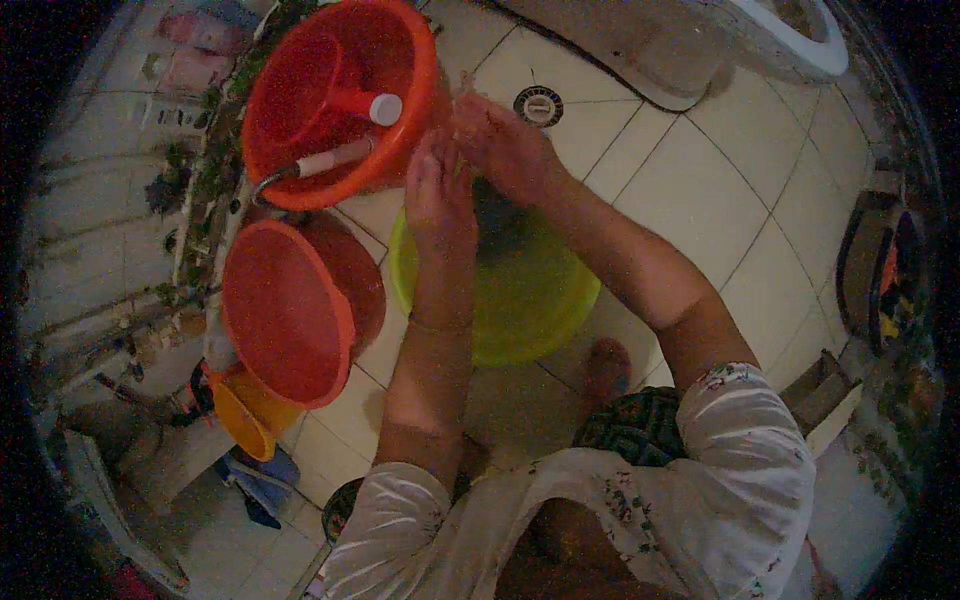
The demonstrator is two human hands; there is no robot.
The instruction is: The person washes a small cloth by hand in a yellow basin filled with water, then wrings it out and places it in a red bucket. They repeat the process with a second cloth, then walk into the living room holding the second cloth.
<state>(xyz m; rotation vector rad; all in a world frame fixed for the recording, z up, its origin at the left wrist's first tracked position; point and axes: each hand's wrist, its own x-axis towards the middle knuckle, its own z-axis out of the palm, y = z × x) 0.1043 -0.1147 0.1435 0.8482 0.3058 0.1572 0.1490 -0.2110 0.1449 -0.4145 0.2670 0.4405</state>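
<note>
My left hand [441,184] and my right hand [506,146] are close together, just right of the rim of a large red plastic tub [426,75]. Fingers and palms are blurred, and whether anything is between them cannot be told. Below them on the floor stands a yellow-green plastic basin [517,330], partly covered by my forearms. A dark mass, perhaps cloth, lies in the basin [502,225]. Inside the red tub are a red dipper [300,90] with a white handle end and a white hand-held nozzle [334,159] on a hose.
A second red basin [289,311] stands on the left, near an orange-yellow container [251,420] and a blue object [266,476]. A round floor drain [538,106] is set in the tiled floor [720,195]. A white ceramic rim [821,52] shows at top right.
</note>
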